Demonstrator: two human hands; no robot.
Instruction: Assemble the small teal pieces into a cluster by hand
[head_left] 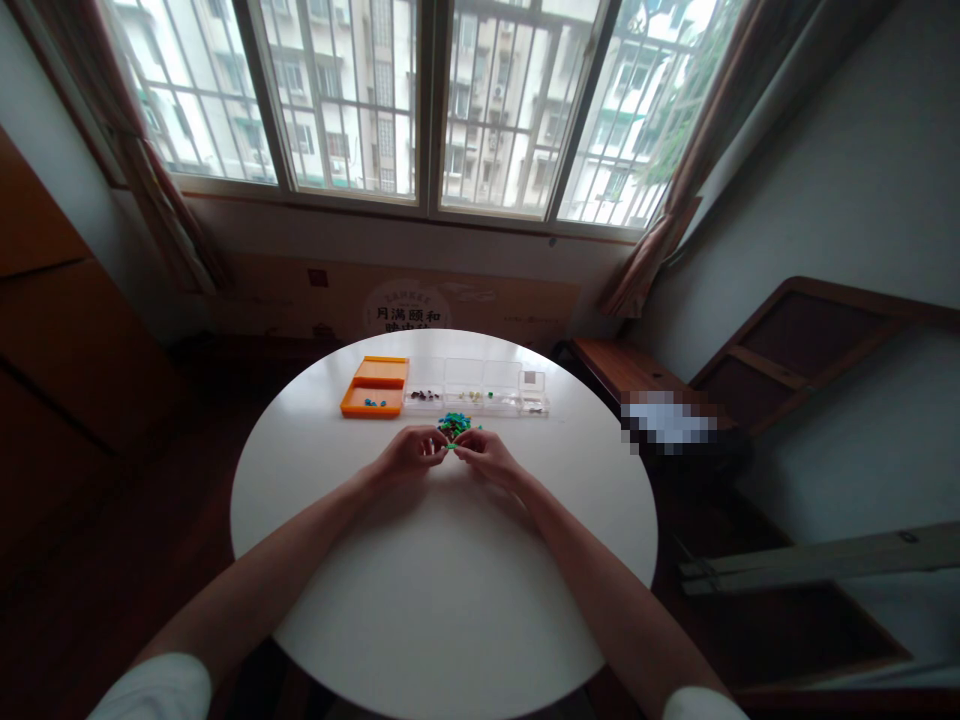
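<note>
My left hand [411,452] and my right hand [486,455] meet above the white round table, fingertips pinched on a small green piece [451,446] between them. Just beyond the fingers lies a pile of small green, blue and dark pieces [454,423]. Behind it to the left stands an open orange box [361,409] with several small blue pieces [374,403] inside. Beside that box is a row of clear open boxes [463,372]. They hold dark brown pieces [425,395], pale pieces [471,397] and a green piece [490,395].
The white table [442,590] has a rounded edge. A wooden bench [622,370] stands beyond it on the right, with a blurred pale item on top and a wooden chair frame [810,295] behind. Barred windows and curtains are at the back.
</note>
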